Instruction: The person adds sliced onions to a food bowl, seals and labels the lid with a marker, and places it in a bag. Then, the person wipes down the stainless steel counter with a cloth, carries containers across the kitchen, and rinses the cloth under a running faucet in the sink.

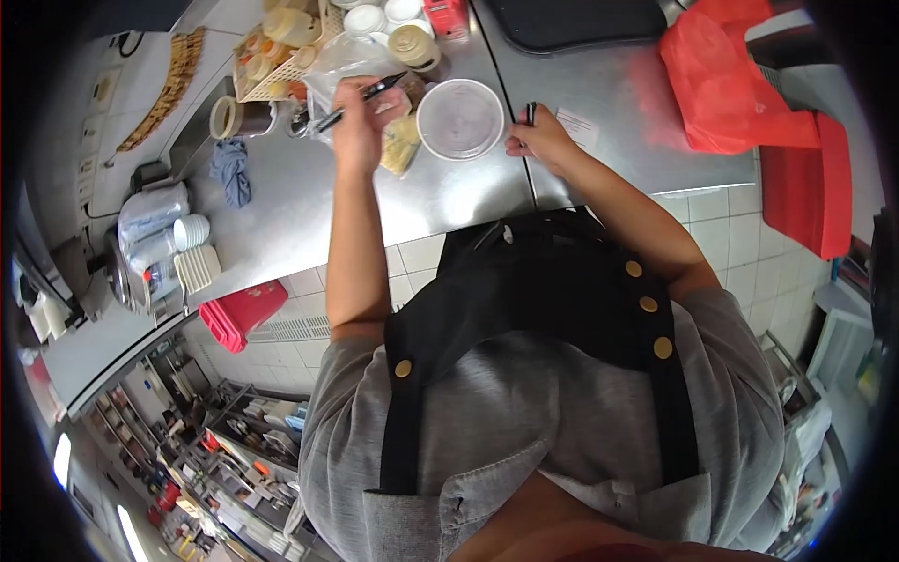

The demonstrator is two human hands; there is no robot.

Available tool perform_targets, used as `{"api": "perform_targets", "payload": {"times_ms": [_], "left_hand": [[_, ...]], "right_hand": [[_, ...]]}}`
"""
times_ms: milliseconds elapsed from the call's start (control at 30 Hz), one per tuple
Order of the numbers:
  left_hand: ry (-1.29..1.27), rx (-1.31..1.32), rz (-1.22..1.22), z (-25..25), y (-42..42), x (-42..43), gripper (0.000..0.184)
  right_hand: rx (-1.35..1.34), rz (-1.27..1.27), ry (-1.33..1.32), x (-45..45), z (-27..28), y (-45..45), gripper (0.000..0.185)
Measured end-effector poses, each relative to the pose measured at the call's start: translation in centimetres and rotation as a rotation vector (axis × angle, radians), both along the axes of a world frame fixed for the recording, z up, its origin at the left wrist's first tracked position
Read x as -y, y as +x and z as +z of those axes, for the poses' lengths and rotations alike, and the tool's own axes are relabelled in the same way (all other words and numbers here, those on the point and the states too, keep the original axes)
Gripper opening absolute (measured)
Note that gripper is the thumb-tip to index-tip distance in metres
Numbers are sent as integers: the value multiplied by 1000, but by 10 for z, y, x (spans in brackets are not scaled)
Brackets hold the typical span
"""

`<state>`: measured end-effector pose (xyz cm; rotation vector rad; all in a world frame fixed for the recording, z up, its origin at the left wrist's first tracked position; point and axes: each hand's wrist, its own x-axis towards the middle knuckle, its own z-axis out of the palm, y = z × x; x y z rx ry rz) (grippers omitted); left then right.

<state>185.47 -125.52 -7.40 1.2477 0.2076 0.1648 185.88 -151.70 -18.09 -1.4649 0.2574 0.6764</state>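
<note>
My left hand [356,131] is closed around a black marker [384,85], which slants across the fingers. Beside that hand lies a small clear bag of pale yellow bits [401,145]. A round, clear-lidded tub [460,120] with a white rim stands on the steel counter between my hands. Just right of the tub, my right hand [545,139] pinches a small black piece [531,113] that looks like a pen cap. A white printed slip [577,128] lies by its knuckles. The fingertips of this hand are close to the tub's rim; whether they touch it is unclear.
Behind my left hand are a clear plastic bag [361,58], a lidded jar [413,51] and a basket of bottles [281,92]. A blue cloth [230,172] lies at left. A black tray [576,23] and a red plastic bag [716,80] are at right.
</note>
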Motion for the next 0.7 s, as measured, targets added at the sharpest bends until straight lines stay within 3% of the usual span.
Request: {"api": "perform_targets", "payload": {"times_ms": [100, 367, 433, 533, 700], "left_hand": [[-27, -29, -34, -32, 5, 1, 20], [-16, -116, 34, -59, -3, 2, 30], [234, -97, 6, -67, -7, -6, 32], [195, -61, 38, -69, -9, -2, 32], [361, -59, 8, -61, -5, 1, 30]], "right_hand": [[-234, -132, 290, -4, -4, -17, 33], [-58, -207, 302, -26, 4, -24, 31], [-137, -165, 320, -30, 7, -35, 31], [-138, -165, 350, -34, 6, -46, 30], [-134, -164, 372, -33, 5, -48, 29]]}}
